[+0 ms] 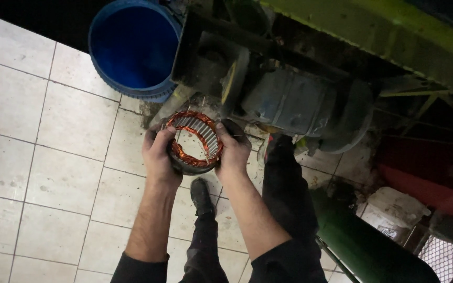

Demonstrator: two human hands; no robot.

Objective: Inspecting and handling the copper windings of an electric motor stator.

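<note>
Head view looks straight down on a person standing on a pale tiled floor [53, 173], both forearms stretched out in front. Between the two hands sits a round motor stator [193, 142], a dark steel ring with copper windings showing around its rim and bright slotted laminations inside. The left hand [158, 156] cups its left side, fingers [152, 137] wrapped tightly around the outer shell; the right hand [233, 149] clamps the opposite side the same way, thumb lying along the edge. The stator is held in the air above the floor, tilted so its open bore faces up toward the camera. Just beyond it stands a grimy grey motor housing [294, 102] under a green machine frame [373, 31]. A blue plastic bucket [132, 47] stands on the floor to the upper left, near the machine. The person's dark shoe [201, 196] shows below the hands.
</note>
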